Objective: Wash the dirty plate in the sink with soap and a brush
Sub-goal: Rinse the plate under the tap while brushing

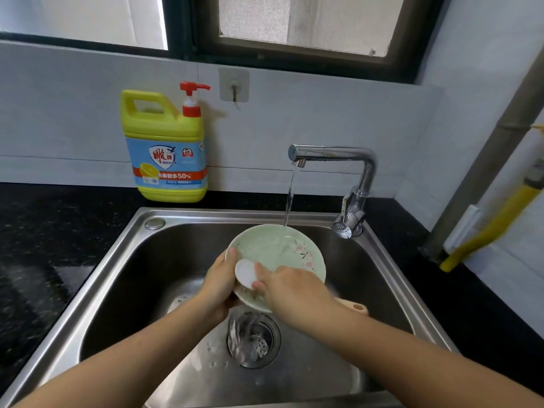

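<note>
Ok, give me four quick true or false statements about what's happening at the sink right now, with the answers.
1. Water runs from the tap onto the plate. True.
2. The left hand holds the plate by its edge. True.
3. The right hand is pressing the soap bottle's pump. False: it holds the brush against the plate, and the soap bottle stands untouched on the counter.
4. The plate lies flat on the sink bottom. False: it is held tilted above the drain.

Our count
We see one sink (117, 245), one plate (276, 248), one brush (244, 273), one soap bottle (167, 148), one tap (332, 153), two hands: left hand (219, 278), right hand (291, 290).
</note>
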A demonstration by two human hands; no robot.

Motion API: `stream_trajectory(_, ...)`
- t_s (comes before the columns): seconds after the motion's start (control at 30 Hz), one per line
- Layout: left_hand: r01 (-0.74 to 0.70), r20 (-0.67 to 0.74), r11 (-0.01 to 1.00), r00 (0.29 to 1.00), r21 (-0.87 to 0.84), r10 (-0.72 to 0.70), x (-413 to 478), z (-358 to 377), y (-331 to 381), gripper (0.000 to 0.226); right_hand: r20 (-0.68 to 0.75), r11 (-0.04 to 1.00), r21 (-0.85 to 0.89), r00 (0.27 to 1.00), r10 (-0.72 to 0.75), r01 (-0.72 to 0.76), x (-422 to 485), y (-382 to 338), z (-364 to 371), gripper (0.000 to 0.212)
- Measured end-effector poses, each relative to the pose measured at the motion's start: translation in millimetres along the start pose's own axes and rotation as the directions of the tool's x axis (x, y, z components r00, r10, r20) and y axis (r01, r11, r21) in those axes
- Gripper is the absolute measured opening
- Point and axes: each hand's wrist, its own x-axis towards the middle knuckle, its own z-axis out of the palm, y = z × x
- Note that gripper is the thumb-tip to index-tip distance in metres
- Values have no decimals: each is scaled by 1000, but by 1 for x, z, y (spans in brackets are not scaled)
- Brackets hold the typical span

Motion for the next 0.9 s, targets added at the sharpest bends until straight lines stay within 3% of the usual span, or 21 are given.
stream_trajectory(0.1,14,24,1000,1000,-28,-13,0,-3,0,33,-13,998,64,1000,-3,4,5,-1,-1,44)
stream_trajectory(0.2,-42,-5,999,999,-19,42,0,-4,2,30,69,997,60,997,-45,41,-5,14,-8,41)
stream_trajectory(0.33,-108,-37,992,993,61,111,0,-5,4,24,133,998,-64,991,-4,13,-19,48,-11,40)
stream_trajectory(0.47,-185,-19,964,981,192,192,-1,-3,5,44,132,975,-214,988,86,-57,-14,69,0,45)
stream_trajectory(0.57,-238,-10,934,968,267,249,0,-4,4,49,16,944,-303,989,145,-133,-8,74,8,50)
stream_trajectory(0.73,-324,35,869,941,375,336,0,-6,6,54,-278,886,-413,956,99,-212,2,80,11,70)
stream_trajectory(0.9,-376,23,819,913,435,407,1,-7,6,54,-207,910,-401,978,22,-106,-4,73,18,69)
